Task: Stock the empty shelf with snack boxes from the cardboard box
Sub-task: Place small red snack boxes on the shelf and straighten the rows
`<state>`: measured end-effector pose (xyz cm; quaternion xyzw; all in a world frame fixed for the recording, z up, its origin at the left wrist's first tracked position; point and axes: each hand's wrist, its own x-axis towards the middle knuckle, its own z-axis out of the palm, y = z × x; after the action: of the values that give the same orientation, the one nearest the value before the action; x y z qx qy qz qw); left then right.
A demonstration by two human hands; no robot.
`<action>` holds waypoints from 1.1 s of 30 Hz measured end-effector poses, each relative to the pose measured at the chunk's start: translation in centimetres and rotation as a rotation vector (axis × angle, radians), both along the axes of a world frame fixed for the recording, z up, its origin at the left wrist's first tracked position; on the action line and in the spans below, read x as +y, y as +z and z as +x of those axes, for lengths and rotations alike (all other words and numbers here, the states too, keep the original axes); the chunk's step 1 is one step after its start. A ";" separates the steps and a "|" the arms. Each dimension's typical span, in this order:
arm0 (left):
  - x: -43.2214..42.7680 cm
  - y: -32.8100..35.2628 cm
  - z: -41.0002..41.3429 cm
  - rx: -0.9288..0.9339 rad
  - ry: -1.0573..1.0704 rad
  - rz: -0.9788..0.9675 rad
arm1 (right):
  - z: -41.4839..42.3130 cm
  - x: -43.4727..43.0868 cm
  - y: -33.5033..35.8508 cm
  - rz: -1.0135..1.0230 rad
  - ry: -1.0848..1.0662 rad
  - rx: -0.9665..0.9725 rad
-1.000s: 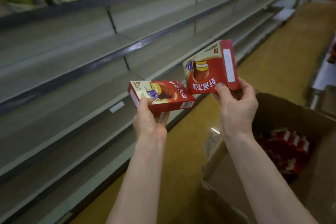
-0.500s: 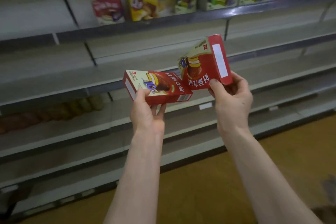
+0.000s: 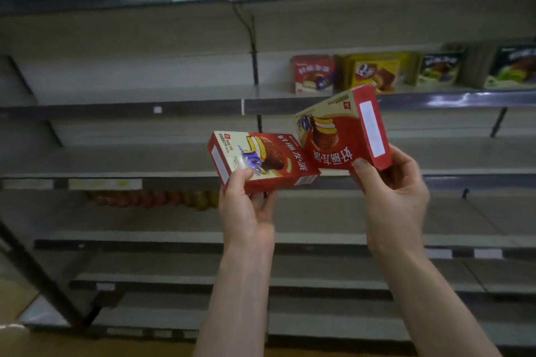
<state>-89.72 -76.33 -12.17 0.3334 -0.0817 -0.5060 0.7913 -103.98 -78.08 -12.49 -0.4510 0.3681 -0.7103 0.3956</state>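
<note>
My left hand [image 3: 246, 209] grips a red and cream snack box [image 3: 261, 161] from below, thumb on its front, the box lying almost flat. My right hand [image 3: 391, 194] holds a second red snack box [image 3: 342, 130] tilted up on its end, upside down, thumb on its face. The two boxes touch at one corner. Both are held in front of a grey shelf board [image 3: 145, 153] that carries nothing at the left. The cardboard box is out of view.
On a higher shelf [image 3: 435, 97] at the right stand a red box [image 3: 313, 74], a yellow box [image 3: 374, 72] and dark green boxes [image 3: 438, 68]. Blurred orange packs [image 3: 150, 197] lie on a lower shelf. More grey shelves run below, down to the tan floor [image 3: 17, 339].
My view has turned further towards the shelving and risen; the stocked boxes now sit at the right. Both hands keep their boxes in about the same pose, a bit closer to the shelves.
</note>
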 end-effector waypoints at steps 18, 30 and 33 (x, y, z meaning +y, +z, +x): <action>-17.8 7.3 7.2 -0.180 0.108 -0.069 | 4.1 -20.8 6.4 0.027 0.195 -0.220; -31.1 10.7 18.9 -0.133 0.008 0.161 | 12.1 -30.6 11.0 0.043 0.161 0.081; -34.2 10.5 21.3 -0.207 -0.094 0.158 | 14.3 -33.1 12.8 0.028 0.094 0.193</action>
<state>-68.39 -110.58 -1.63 0.4411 -0.1383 -0.5102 0.7253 -89.68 -111.15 0.26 -0.5285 0.3927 -0.6392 0.3974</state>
